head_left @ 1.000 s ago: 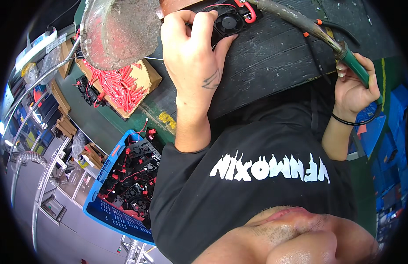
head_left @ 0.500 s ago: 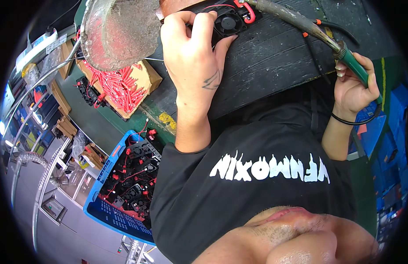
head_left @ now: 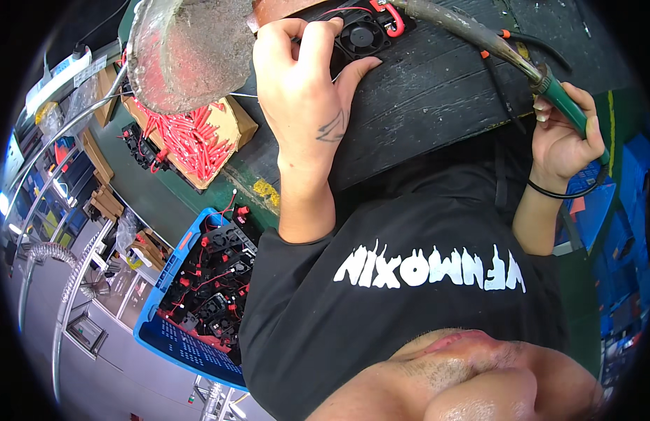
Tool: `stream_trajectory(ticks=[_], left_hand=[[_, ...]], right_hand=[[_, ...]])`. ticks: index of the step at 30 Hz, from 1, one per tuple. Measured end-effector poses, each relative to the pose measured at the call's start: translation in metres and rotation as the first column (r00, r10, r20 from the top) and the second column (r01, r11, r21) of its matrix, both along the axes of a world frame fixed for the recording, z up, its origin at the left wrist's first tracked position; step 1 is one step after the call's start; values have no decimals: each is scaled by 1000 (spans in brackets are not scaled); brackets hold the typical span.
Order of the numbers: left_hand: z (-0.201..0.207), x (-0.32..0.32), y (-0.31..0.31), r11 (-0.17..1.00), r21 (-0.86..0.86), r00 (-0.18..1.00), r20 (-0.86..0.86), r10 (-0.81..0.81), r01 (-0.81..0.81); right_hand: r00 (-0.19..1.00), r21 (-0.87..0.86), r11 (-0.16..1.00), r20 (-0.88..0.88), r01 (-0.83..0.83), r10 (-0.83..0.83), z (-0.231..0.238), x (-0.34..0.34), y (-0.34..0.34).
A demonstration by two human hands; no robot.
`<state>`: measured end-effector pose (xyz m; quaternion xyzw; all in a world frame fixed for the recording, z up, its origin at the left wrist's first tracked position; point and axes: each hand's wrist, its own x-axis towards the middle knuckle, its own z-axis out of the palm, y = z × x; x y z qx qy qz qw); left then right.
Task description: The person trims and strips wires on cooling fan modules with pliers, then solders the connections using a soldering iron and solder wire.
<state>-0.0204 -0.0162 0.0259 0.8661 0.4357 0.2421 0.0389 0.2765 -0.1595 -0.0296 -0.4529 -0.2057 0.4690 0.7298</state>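
My left hand [head_left: 297, 91] is closed on a black fan unit [head_left: 362, 36] lying on the dark bench top. Its fingers curl over the unit's left part, and the thumb lies along its near edge. A thick red wire loop [head_left: 396, 22] stands at the unit's right end. My right hand [head_left: 567, 137] is wrapped round the green handle of a soldering iron [head_left: 565, 104]. The iron's long, dirty metal shaft slants up to the left, past the red loop. Its tip lies beyond the upper edge of the view.
A crusted, translucent hood [head_left: 191, 56] hangs left of my left hand. Below it, a cardboard box [head_left: 239, 126] holds red tube-like pieces. A blue crate [head_left: 172, 270] at lower left is filled with fan units. Black cables [head_left: 504, 91] lie on the bench [head_left: 437, 105].
My left hand has shifted slightly left, and the fan unit has slid a little the same way. My right hand and the soldering iron have hardly moved.
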Motion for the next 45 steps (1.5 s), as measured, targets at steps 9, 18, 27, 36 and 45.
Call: stream_trajectory(ticks=[9, 18, 27, 36, 45], left_hand=[[2, 0, -1, 1000, -5, 1000, 19, 6, -6], [24, -4, -7, 981, -186, 998, 25, 59, -53], [47, -32, -33, 979, -171, 959, -277, 63, -113], [45, -50, -41, 988, -153, 988, -150, -39, 15], [41, -2, -13, 998, 49, 963, 266, -39, 27]], right_hand=[[1000, 46, 999, -5, -21, 21, 1, -1, 1], [999, 42, 999, -40, -16, 18, 0, 2, 1], [999, 31, 999, -48, 8, -7, 0, 0, 1], [999, 8, 1000, -46, 5, -5, 3, 2, 1], [999, -16, 999, -41, 31, -31, 1, 3, 2]])
